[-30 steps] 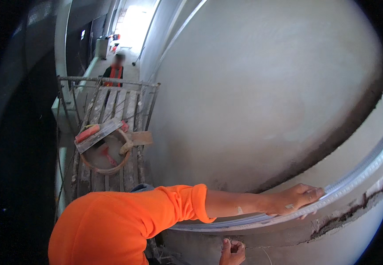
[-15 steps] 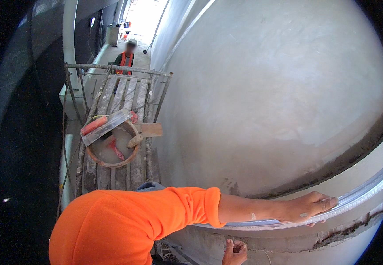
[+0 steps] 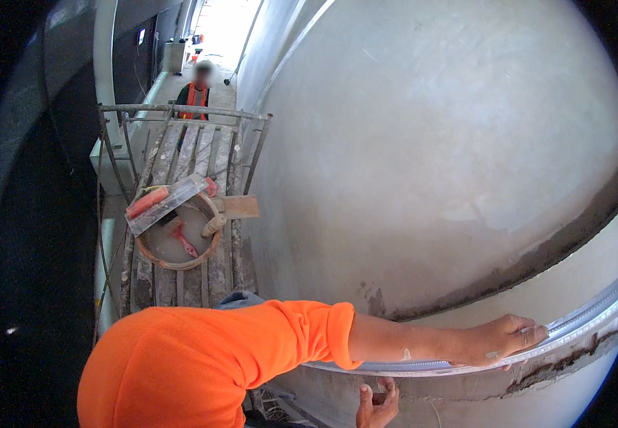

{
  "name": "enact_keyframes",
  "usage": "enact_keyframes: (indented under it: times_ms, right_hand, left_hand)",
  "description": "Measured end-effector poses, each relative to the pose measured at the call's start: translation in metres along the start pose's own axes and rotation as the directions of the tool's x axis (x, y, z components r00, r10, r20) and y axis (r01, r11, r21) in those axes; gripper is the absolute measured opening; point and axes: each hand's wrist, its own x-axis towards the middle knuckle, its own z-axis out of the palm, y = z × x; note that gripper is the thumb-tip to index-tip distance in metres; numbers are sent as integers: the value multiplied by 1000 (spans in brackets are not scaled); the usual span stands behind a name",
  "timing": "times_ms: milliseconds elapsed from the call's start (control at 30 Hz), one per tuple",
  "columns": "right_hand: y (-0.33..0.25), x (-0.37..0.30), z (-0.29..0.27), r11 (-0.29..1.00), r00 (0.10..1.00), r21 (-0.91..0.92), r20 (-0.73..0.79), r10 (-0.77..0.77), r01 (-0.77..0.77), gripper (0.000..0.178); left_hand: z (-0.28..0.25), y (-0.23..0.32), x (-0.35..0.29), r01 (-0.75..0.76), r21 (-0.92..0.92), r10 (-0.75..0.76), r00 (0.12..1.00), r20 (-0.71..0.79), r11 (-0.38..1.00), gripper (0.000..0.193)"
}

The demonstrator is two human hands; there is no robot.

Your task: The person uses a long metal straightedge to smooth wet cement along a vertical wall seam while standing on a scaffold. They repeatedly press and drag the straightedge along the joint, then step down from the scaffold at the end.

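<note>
Head view: grips a pale bluish ridged strip (image 3: 588,320) with left hand (image 3: 496,342), at the far end of a reach in an orange sleeve (image 3: 287,328). Keeps that hold unchanged from half a second ago, fingers closed around the strip and partly showing beneath its lower edge. Puts the strip along the grey wall (image 3: 430,157), between a dark rough band (image 3: 494,285) above and a ragged mortar seam (image 3: 558,369) below. Lower down, shows the fresh change: right hand (image 3: 378,409), more curled a moment earlier, now opened, thumb and fingers parted, nothing visible between them, and lifted to just below the strip. Touching or slightly apart at the fingertips: cannot tell. Leaves the strip, apparently, in the visible grip of one hand only, with the second now nearer for support. Behind, on scaffold planks (image 3: 145,285), unchanged: a basin (image 3: 173,266) of murky liquid, with a red-handled trowel (image 3: 179,200) across its rim and a red brush (image 3: 185,242) inside. Farther back, beyond the rail (image 3: 181,109): a co-worker (image 3: 195,96) in an orange-red vest.
</note>
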Motion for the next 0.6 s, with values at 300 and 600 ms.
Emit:
enact_keyframes:
  times_ms: [300, 600]
  right_hand:
    - [-3, -3, 7, 1000, 999, -23, -49, 3, -4, 49]
    - [-3, 0, 20, 991, 998, 136, -69, 12, -3, 50]
  left_hand:
    - [13, -2, -4, -22, 27, 20, 997, 68, 999, 68]
    - [22, -5, -7, 5, 2, -5, 996, 88, 1000, 73]
